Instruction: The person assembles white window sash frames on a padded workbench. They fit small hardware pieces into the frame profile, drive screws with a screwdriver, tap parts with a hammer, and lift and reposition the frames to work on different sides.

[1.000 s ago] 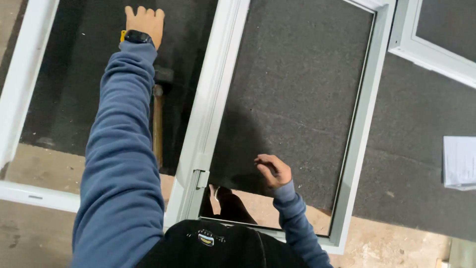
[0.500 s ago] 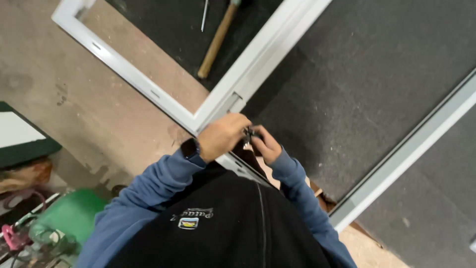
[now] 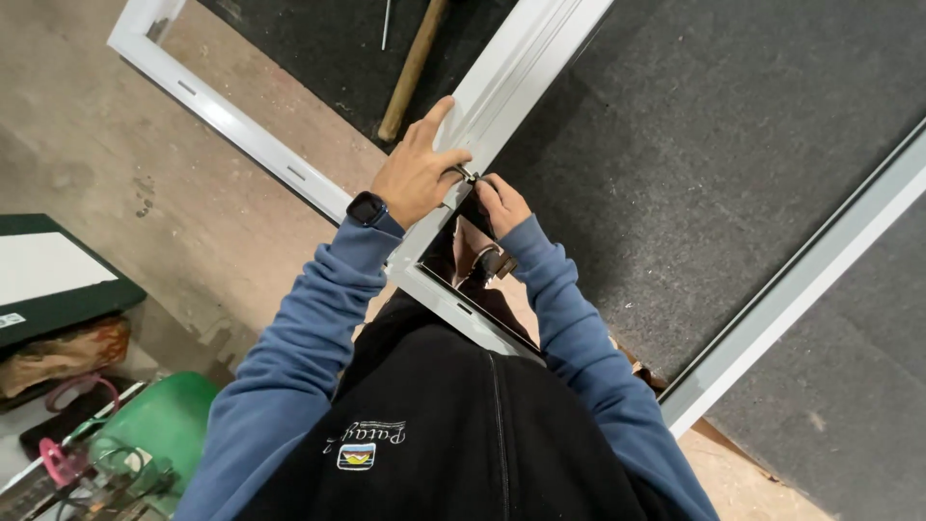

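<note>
Head view: at the far left a green container (image 3: 159,425) sits beside a dark board (image 3: 58,275) on the concrete floor (image 3: 193,174); a wooden-handled hammer (image 3: 413,69) lies on the dark mat (image 3: 675,145); the white window frame (image 3: 511,77) runs diagonally, long axis lower left to upper right; the left hand (image 3: 417,174) rests closed over its central bar; a small metal fitting (image 3: 467,176) sits between the hands on that bar; the right hand (image 3: 502,205), just beside, pinches at it, though its actual hold cannot be confirmed.
</note>
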